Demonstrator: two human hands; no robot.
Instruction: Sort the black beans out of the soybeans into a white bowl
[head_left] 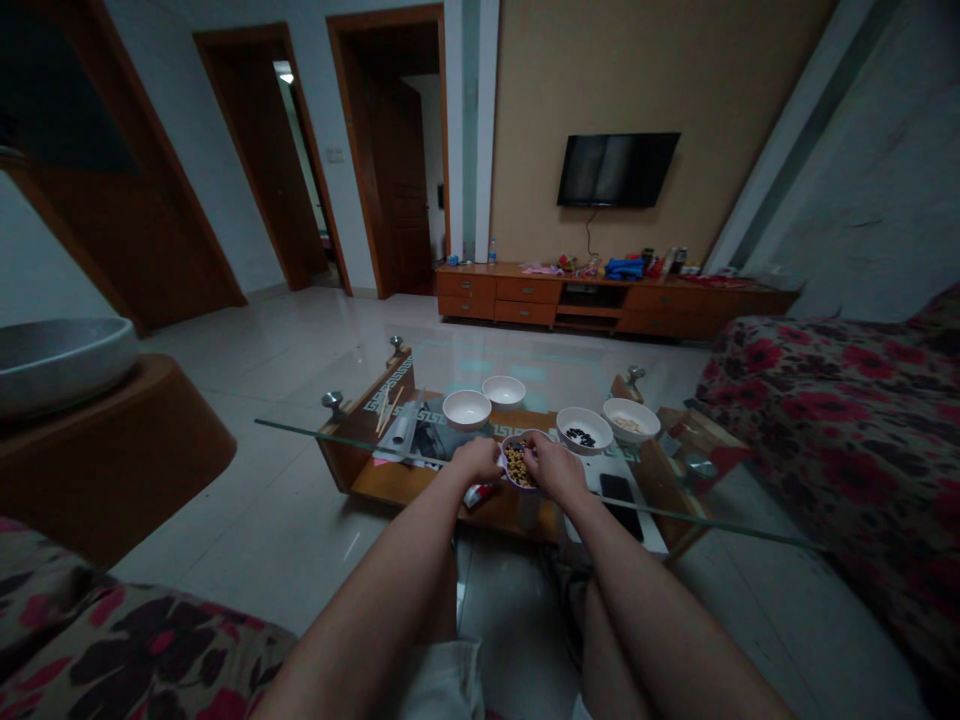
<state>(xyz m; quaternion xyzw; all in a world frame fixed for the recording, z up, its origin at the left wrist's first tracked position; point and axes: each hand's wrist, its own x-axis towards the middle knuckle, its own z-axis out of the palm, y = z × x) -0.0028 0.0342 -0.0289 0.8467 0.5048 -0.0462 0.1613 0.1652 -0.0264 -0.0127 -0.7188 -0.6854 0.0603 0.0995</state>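
A small bowl with a purple rim sits between my hands at the near edge of the glass table. It contains yellowish beans, with some dark ones among them. My left hand is closed on the bowl's left rim. The fingers of my right hand reach into the bowl from the right, pressed together at the beans; what they hold is hidden. Just beyond, a white bowl has black beans in it. Another white bowl beside it contains pale pieces. Two more white bowls stand farther left.
The glass tabletop has a thin, exposed edge. A black phone lies right of my right hand. Chopsticks and a rolled clear sheet are at the left. A floral sofa stands right; a TV cabinet is beyond.
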